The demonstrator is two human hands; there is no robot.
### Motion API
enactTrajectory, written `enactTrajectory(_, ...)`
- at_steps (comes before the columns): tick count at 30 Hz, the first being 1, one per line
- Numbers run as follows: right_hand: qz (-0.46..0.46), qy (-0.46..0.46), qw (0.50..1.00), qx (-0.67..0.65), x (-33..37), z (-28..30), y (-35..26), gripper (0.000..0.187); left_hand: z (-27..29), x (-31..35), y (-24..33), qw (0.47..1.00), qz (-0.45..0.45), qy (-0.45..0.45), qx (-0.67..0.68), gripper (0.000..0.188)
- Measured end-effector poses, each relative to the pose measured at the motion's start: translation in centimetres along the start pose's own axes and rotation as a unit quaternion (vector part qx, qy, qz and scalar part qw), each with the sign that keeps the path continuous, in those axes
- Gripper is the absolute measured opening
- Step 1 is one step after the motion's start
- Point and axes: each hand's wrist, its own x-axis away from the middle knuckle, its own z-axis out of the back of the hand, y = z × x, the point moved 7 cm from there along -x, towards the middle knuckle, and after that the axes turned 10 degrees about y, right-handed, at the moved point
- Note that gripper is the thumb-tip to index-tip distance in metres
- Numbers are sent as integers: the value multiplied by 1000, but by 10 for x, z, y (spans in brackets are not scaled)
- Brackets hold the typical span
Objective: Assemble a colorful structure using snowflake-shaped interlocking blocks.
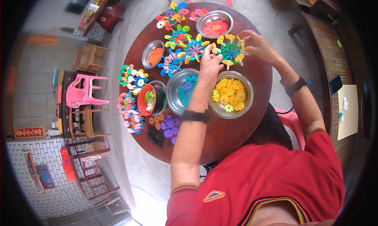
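A ball-shaped build of interlocking flower-shaped plastic discs [231, 52], green inside with yellow and white discs round its rim, rests on the round brown table [252, 104]. My left hand [210, 63] grips its left side, thumb and fingers closed at the edge discs. From the right, my right hand [260, 47] bends its fingers round the opposite edge; its fingertips are partly hidden there. Just left of my left hand stands a similar build [194, 48] in blue, purple and yellow. Close below are a steel bowl of yellow discs [230, 93] and a steel bowl of blue discs [186, 90].
Other builds [171, 63] crowd the table's far and left sides. Steel bowls hold red discs [215, 26] and orange discs [155, 55]. A red-rimmed bowl [143, 100] has green and white discs. Loose purple discs [169, 126] and black discs [154, 136] lie nearby.
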Motion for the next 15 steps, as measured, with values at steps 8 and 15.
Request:
enactTrajectory(8,-12,15,1000,-14,1,-7,11,50,53,36,20,993,-75,87,-27,48)
enactTrajectory(15,-24,30,999,-3,-1,-5,20,48,160,135,18,976,-80,200,-26,29)
